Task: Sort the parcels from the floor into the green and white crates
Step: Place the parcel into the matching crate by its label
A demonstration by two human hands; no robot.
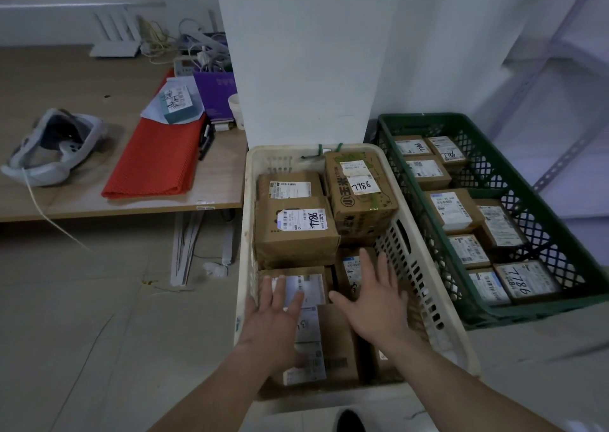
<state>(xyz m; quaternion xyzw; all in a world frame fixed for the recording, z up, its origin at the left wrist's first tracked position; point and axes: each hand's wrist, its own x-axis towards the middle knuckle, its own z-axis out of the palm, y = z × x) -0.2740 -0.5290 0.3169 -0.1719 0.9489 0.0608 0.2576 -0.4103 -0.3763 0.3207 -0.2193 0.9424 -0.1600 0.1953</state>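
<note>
A white crate (pixel 451 329) on the floor in front of me holds several brown cardboard parcels with white labels, one tall box (pixel 361 197) marked 7786 at its far right. To its right stands a green crate (pixel 540 207) with several smaller labelled parcels laid flat. My left hand (pixel 275 316) hovers with straight, spread fingers over a labelled parcel (pixel 304 288) at the near left of the white crate. Spread the same way, my right hand (pixel 379 300) hangs above the near-right parcels (pixel 349 267). Neither hand holds anything.
A low wooden table (pixel 99 207) stands at the left with a white headset (pixel 54 148), a red cloth (pixel 158 158), a purple bag (pixel 216 92) and cables. A white pillar (pixel 306 56) rises behind the crates. A metal shelf frame (pixel 560 155) stands at the right.
</note>
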